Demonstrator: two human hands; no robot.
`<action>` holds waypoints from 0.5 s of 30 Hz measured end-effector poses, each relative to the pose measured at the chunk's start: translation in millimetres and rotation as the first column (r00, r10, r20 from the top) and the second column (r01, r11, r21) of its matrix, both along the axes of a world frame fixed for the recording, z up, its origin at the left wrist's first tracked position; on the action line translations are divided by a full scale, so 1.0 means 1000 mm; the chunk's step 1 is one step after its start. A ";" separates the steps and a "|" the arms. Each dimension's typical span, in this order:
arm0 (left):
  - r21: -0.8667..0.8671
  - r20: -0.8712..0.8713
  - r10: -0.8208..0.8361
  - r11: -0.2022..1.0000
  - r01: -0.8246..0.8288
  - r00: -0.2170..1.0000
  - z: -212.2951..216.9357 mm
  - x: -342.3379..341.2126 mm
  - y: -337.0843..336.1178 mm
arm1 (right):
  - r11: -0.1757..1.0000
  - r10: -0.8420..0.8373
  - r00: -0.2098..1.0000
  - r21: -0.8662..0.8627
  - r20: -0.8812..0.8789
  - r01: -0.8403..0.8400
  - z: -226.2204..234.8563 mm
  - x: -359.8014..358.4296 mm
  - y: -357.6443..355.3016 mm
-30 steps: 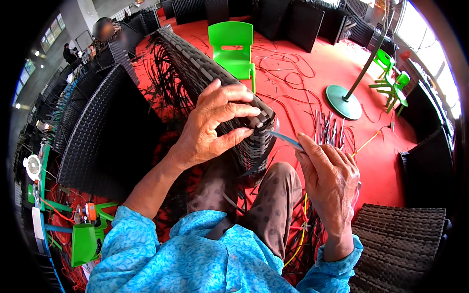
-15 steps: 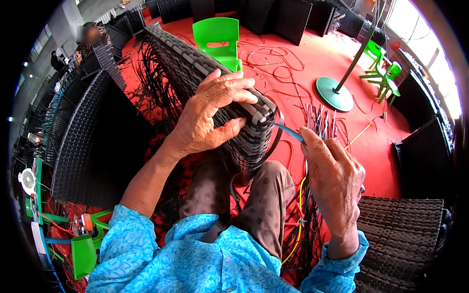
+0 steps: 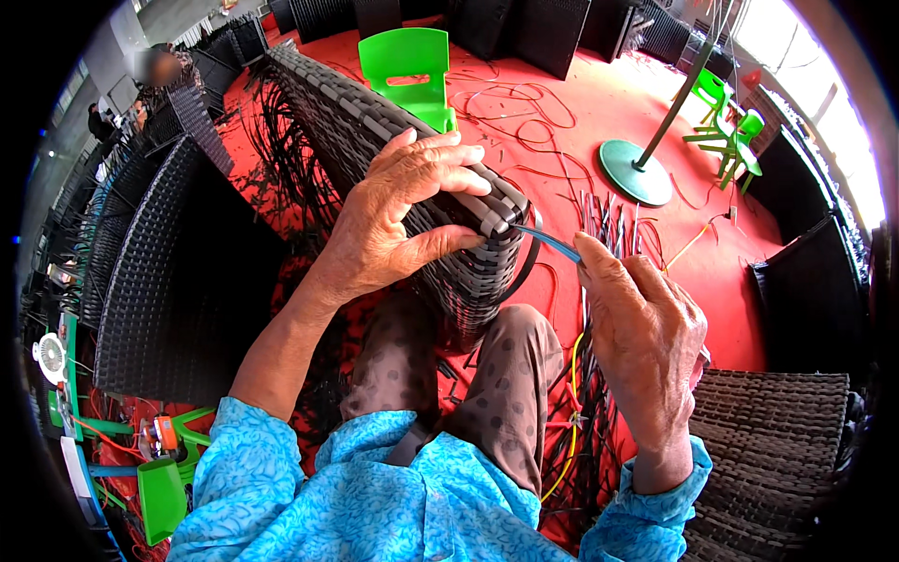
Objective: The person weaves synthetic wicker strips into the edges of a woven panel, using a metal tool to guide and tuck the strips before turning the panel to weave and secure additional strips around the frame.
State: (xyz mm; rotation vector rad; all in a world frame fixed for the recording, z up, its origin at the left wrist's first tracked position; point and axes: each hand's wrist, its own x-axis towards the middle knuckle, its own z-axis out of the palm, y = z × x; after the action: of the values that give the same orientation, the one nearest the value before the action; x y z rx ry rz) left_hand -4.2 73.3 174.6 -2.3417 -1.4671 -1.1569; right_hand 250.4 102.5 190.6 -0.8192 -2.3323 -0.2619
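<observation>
A long woven wicker piece (image 3: pixel 473 292) in black and grey-brown strips runs away from me, its near end by my knees. My left hand (image 3: pixel 389 211) grips its top edge close to the near corner, fingers over the top and thumb against the side. In my right hand (image 3: pixel 646 347) is a slim blue tool (image 3: pixel 554 246), pinched between thumb and fingers. The tool's tip meets the weave at the corner; the rest of it is hidden inside my hand. A dark loose strip (image 3: pixel 530 267) curves down beside the corner.
Beyond the wicker stands a green plastic chair (image 3: pixel 407 70). A round green stand base (image 3: pixel 636 172) with a pole is at the right. Loose strips (image 3: pixel 609 234) and red cords lie on the red floor. Woven panels (image 3: pixel 169 281) stand left; another (image 3: pixel 768 459) is lower right.
My left thumb has slid slightly toward the corner. My right hand and the blue tool have shifted only a little. The whole view has moved slightly.
</observation>
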 end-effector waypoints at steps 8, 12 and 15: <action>-0.002 0.021 -0.024 1.000 0.024 0.999 0.001 -0.001 -0.001 | 0.993 0.106 0.993 -0.063 0.058 -0.103 0.011 0.002 0.023; -0.021 0.030 -0.031 0.999 0.031 0.999 0.001 -0.003 -0.001 | 0.972 0.189 0.982 -0.144 0.014 -0.185 0.009 0.000 0.044; -0.012 0.033 -0.039 0.999 0.039 0.999 0.002 -0.001 0.001 | 0.936 0.350 0.917 -0.034 0.193 -0.350 0.015 -0.005 0.049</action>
State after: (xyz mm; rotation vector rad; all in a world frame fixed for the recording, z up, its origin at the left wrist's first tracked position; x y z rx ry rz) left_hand -5.1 74.3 176.7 -2.3807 -1.4495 -1.2046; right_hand 244.9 151.7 205.8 -0.3731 -2.6116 -0.1946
